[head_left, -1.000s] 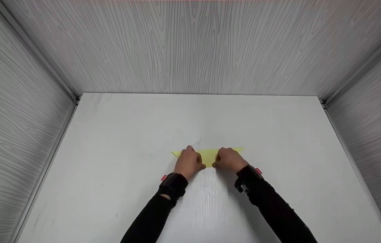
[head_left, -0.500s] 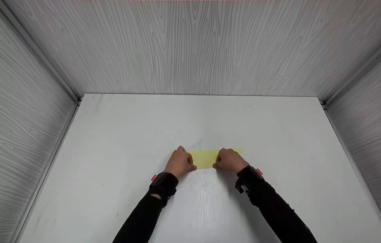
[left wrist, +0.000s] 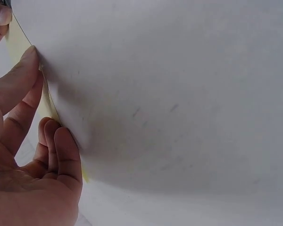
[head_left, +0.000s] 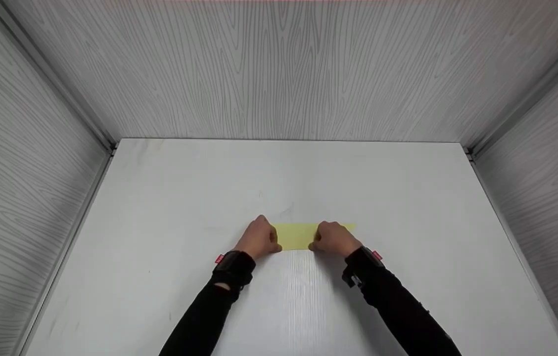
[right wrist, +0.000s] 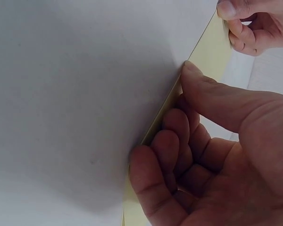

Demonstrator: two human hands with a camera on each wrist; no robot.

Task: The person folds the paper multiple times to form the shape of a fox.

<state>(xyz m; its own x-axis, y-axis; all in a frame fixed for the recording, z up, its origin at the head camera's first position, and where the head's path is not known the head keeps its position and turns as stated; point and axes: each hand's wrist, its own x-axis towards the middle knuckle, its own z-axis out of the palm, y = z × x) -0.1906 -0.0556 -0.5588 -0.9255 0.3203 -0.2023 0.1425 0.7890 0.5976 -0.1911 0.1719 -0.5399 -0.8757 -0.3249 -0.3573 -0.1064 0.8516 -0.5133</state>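
Observation:
A yellow folded sheet of paper (head_left: 295,236) lies crosswise on the white table between the two hands. My left hand (head_left: 258,237) pinches its near edge at the left part, the thumb on the edge and the other fingers curled beside it in the left wrist view. My right hand (head_left: 334,238) likewise pinches the near edge farther right. A yellow end of the paper sticks out past the right hand, while the left end is mostly hidden behind the left hand. In the right wrist view the paper's near edge (right wrist: 205,52) runs straight between both thumbs.
The white table (head_left: 185,198) bears faint scuff marks. Grey wood-grain panels stand at its back (head_left: 284,69), left (head_left: 22,173) and right (head_left: 546,163). Black wrist bands (head_left: 234,269) with red tags sit on both wrists.
My left hand has slid left along the paper's near edge, baring more of its middle. The right hand has kept nearly the same place on the paper.

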